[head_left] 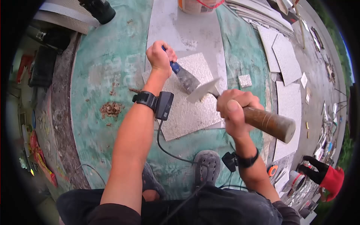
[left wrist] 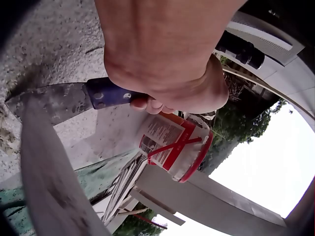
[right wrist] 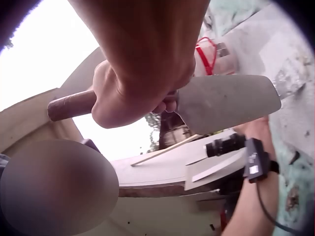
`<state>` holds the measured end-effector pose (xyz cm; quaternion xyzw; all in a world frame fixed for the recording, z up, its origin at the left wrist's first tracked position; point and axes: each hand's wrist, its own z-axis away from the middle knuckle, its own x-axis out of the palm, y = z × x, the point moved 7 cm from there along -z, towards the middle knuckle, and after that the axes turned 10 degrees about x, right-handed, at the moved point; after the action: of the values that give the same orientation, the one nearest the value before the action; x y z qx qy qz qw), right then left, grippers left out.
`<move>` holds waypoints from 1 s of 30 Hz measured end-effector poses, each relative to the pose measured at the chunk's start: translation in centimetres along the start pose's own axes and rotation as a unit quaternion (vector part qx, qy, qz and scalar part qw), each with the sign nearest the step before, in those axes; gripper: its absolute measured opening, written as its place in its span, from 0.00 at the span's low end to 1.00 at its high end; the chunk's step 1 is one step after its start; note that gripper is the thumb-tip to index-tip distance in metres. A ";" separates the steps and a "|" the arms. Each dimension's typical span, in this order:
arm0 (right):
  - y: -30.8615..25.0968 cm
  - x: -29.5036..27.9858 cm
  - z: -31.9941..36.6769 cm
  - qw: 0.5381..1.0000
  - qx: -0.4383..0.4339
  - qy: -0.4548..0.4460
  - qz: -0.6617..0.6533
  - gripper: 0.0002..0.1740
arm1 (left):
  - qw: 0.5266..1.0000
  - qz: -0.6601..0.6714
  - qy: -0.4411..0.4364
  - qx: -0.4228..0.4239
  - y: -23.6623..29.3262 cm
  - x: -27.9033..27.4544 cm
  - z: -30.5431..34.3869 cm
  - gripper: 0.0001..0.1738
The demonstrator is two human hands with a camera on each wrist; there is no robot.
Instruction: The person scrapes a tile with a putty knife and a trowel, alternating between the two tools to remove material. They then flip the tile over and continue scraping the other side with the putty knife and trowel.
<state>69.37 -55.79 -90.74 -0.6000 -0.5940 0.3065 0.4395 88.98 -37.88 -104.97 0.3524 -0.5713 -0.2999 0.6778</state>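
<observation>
My left hand (head_left: 161, 56) grips the blue handle of a putty knife (head_left: 186, 79). Its dirty metal blade slopes down to a rough, pale textured board (head_left: 176, 120), and in the left wrist view the blade's tip lies right at that surface. The right hand (head_left: 237, 110) wraps round the brown wooden handle of a trowel (left wrist: 56, 182), whose wide flat blade overlaps the putty knife's blade in the head view. In the right wrist view the whole trowel blade shows, broad and rounded at its end. Part of the textured board is hidden behind the blades and right hand.
Under the board lie a smooth grey sheet (head_left: 165, 26) and a green tarp (head_left: 97, 52). A bucket (head_left: 197, 6) stands at the far end. Brown scraps (head_left: 111, 109) lie left, a small square piece (head_left: 245, 81) right. Beyond are pale slabs (head_left: 287, 60) and a person in red (head_left: 333, 183).
</observation>
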 end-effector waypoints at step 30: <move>-0.4 0.5 -0.9 0.996 0.008 -0.046 0.081 0.10 | 1.000 -0.001 0.011 0.001 -0.2 -0.7 -0.8 0.11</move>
<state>70.06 -55.50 -89.86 -0.6278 -0.5610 0.3727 0.3902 89.62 -37.35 -105.62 0.3566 -0.5637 -0.2960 0.6837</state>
